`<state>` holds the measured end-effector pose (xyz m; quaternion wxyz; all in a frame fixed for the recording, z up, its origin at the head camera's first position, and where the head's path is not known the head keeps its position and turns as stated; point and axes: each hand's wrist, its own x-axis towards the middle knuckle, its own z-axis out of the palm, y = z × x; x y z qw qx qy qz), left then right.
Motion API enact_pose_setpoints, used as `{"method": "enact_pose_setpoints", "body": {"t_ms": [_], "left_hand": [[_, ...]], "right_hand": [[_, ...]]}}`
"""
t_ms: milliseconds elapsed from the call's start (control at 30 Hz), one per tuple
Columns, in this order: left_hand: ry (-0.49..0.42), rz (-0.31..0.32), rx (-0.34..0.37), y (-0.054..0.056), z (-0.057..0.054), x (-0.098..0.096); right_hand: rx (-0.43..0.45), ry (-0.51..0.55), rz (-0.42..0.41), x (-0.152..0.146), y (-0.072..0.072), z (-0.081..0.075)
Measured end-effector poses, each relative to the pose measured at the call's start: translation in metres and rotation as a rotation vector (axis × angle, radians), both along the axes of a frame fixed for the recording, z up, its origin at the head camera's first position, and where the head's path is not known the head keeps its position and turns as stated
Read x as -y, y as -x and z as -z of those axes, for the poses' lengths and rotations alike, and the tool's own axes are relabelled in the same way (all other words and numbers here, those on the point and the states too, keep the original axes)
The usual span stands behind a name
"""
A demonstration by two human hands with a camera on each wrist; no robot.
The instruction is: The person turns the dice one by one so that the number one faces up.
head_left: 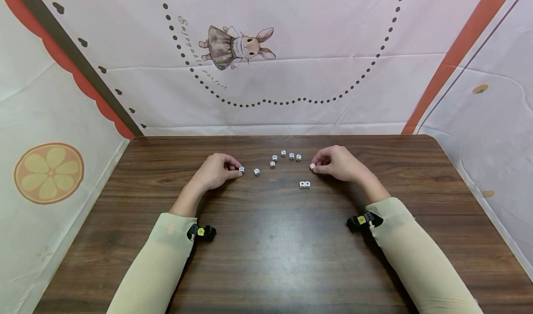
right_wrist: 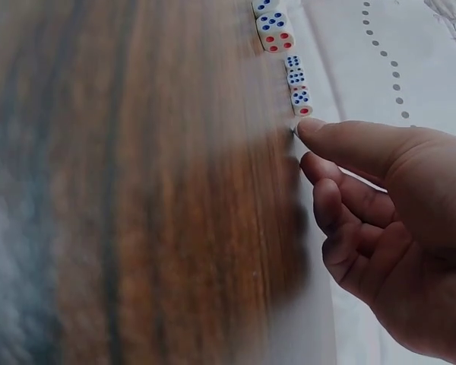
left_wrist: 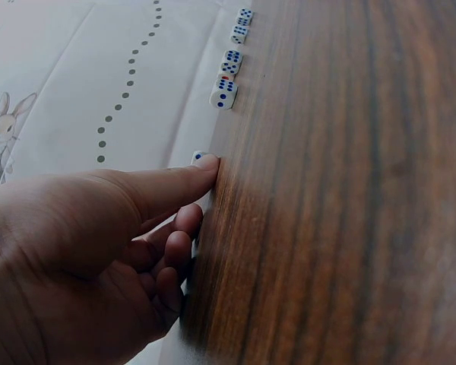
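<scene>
My left hand (head_left: 215, 170) pinches a white die (head_left: 241, 169) between thumb and fingers, low over the table. In the left wrist view that die (left_wrist: 199, 156) is mostly covered by the thumb. Opposite, my right hand (head_left: 339, 163) pinches another die (head_left: 312, 166) at its fingertips; the right wrist view shows it almost wholly hidden behind the thumb. A single die (head_left: 256, 171) lies just right of my left hand. Between the hands several dice (head_left: 291, 156) form a loose arc. Two dice (head_left: 305, 184) sit side by side nearer the front, each with one large dot on top.
The brown wooden table (head_left: 266, 258) reaches back to a printed cloth wall (head_left: 333, 36), with more cloth at both sides. Black wrist cameras (head_left: 201, 232) are strapped at both sleeve cuffs.
</scene>
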<state>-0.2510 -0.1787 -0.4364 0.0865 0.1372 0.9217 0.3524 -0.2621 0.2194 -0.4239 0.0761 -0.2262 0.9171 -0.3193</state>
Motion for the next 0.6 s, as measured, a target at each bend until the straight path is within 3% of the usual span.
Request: {"method": "enact_pose_setpoints", "body": {"t_ms": [400,600], "left_hand": [[-0.001,-0.004,0.005,0.0002,0.0009,0.0009],[0.004,-0.006,0.004,0.0011,0.0010,0.0009]], "right_hand": [[0.021,-0.025,0.029,-0.0030,0.0005,0.0008],[0.013,-0.010,0.003,-0.0030,0.0019,0.0009]]}}
